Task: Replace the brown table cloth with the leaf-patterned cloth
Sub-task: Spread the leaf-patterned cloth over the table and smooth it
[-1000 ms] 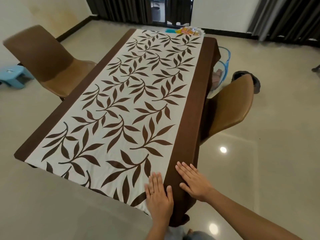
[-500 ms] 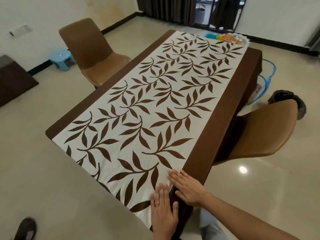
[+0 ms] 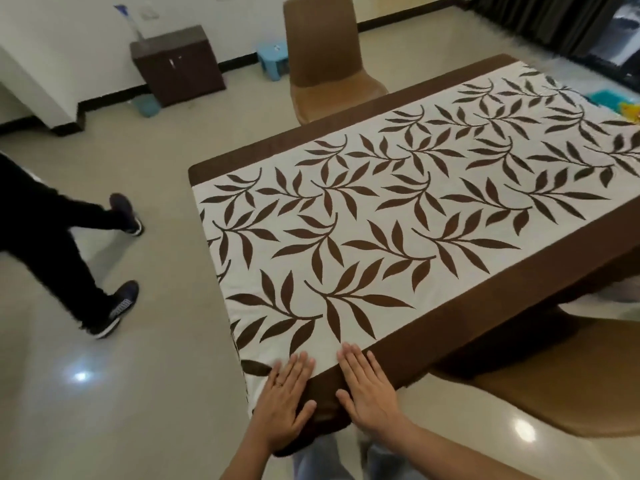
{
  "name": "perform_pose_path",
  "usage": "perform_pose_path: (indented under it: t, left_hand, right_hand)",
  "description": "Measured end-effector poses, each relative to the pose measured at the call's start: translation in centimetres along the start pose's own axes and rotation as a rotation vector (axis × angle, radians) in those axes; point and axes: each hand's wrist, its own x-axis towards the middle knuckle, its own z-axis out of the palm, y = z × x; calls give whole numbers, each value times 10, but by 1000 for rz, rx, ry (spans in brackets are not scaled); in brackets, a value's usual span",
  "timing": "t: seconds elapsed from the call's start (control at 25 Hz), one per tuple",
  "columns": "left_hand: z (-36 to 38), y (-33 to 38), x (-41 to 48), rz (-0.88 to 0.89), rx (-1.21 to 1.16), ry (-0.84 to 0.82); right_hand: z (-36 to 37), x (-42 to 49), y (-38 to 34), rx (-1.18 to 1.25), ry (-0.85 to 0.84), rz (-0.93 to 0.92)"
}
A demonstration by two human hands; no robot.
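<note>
Hands, left (image 3: 285,400) and right (image 3: 369,393), flat, fingers spread, on leaf-patterned cloth (image 3: 398,216).

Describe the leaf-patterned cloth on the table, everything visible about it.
The leaf-patterned cloth is a soft-looking fabric: a white centre printed with brown leafy sprigs, framed by plain brown bands along both long sides. It lies spread flat and mostly smooth over the table, its near end hanging over the edge. The left hand and the right hand press flat, fingers spread, on its near corner. Small colourful items sit at its far end.
</note>
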Motion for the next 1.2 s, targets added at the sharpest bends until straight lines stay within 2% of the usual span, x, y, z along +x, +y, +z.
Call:
perform_pose_path:
  t: [0.2, 0.36, 0.56, 0.8, 0.88, 1.04, 1.2]
  left_hand:
    - [3, 53, 31, -382, -121, 115]
    - [13, 71, 50, -544, -132, 148]
    - [20, 68, 44, -530, -69, 190]
    - [20, 74, 49, -591, 3, 212]
    - [15, 96, 71, -599, -3, 240]
    - [17, 173, 155, -486, -174, 229]
    - [41, 192, 172, -580, -121, 272]
  right_hand:
    - [-15, 28, 5, -104, -15, -246]
    - [-14, 47, 16, -127, -50, -310]
    - [-20, 46, 50, -132, -18, -274]
    - [-61, 44, 144, -144, -18, -171]
    - [-65, 47, 148, -145, -28, -212]
    - [-63, 52, 150, -91, -56, -288]
    - [-74, 50, 190, -106, -61, -298]
